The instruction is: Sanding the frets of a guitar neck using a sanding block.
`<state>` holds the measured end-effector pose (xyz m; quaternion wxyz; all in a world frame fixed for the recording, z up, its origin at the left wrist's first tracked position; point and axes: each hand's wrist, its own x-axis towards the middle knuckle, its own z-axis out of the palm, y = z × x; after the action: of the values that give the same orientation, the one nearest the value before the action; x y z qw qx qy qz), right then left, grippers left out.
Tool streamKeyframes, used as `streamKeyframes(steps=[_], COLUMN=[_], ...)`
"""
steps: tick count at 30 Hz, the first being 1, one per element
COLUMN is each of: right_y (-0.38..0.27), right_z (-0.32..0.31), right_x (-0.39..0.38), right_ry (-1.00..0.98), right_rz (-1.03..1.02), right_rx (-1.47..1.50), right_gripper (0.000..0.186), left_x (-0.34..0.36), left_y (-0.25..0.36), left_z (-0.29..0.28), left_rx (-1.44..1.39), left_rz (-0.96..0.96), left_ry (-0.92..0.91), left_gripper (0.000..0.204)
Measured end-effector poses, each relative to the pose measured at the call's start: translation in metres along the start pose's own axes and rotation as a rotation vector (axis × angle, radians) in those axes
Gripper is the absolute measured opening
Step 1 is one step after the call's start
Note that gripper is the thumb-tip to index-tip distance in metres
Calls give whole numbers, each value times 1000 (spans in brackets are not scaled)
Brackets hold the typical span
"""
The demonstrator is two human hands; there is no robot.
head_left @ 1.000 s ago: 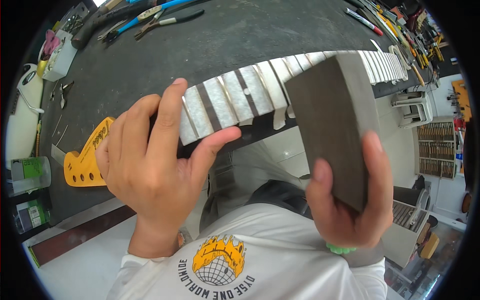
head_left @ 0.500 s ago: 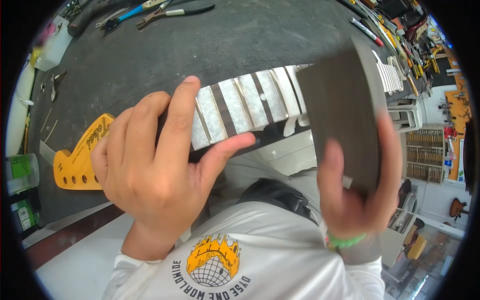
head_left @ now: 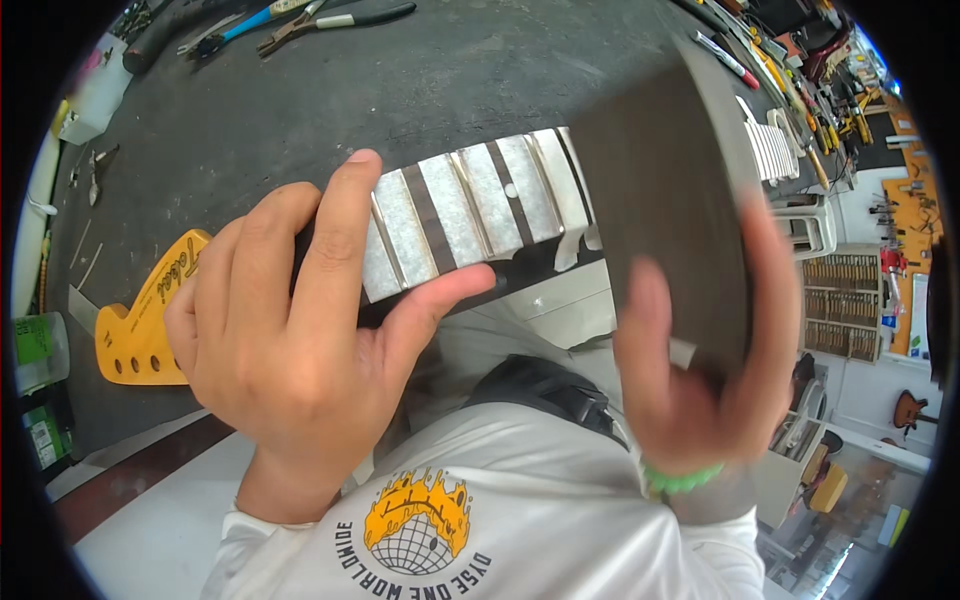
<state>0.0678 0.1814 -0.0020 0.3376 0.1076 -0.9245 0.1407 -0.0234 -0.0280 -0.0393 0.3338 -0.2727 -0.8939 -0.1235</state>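
Note:
My left hand (head_left: 290, 325) wraps round a guitar neck (head_left: 475, 205), fingers over the far edge and thumb along the near edge. Silvery-white tape strips cover the fretboard between the metal frets, leaving bare dark stripes. A yellow headstock (head_left: 145, 320) with a row of holes sticks out left of that hand. In my right hand (head_left: 690, 390) is a dark, flat-faced rectangular block (head_left: 670, 215), gripped between thumb and fingers and smeared by motion. It stands tilted over the right end of the taped stretch and hides what lies behind. Whether it touches the neck, I cannot tell.
The dark workbench (head_left: 330, 95) spreads beyond the neck. Pliers (head_left: 330, 25) lie at its far edge, and small cutters (head_left: 95, 175) at the left. Tools and a red-capped marker (head_left: 735, 65) crowd the far right. A drawer cabinet (head_left: 840, 300) stands at the right.
The neck and my left hand appear slightly further left in the picture, as does the bench. The block in my right hand has shifted left too, and its top edge reaches higher. Both grips stay the same.

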Motion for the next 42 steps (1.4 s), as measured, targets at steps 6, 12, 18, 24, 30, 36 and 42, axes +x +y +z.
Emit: streamKeyframes(steps=[6, 12, 18, 24, 30, 36, 42], right_y=[0, 8, 2, 9, 28, 26, 12], right_z=[-11, 27, -12, 29, 8, -21, -24], right_x=[-13, 54, -42, 53, 36, -20, -45], right_ry=[-5, 34, 60, 89, 333, 322, 311], right_rz=[12, 117, -49, 61, 166, 322, 359], right_rx=[-25, -60, 17, -49, 198, 144, 148], right_gripper=[63, 52, 62, 51, 50, 55, 61], left_x=[7, 3, 7, 5, 4, 13, 9], left_y=[5, 4, 8, 5, 7, 7, 6], left_z=[-3, 0, -5, -2, -2, -6, -3], left_rx=[-10, 6, -5, 1, 16, -12, 10], left_rz=[24, -28, 35, -26, -8, 24, 53], left_ry=[1, -31, -13, -34, -25, -82, -36], left_gripper=[69, 68, 68, 65, 65, 65, 62])
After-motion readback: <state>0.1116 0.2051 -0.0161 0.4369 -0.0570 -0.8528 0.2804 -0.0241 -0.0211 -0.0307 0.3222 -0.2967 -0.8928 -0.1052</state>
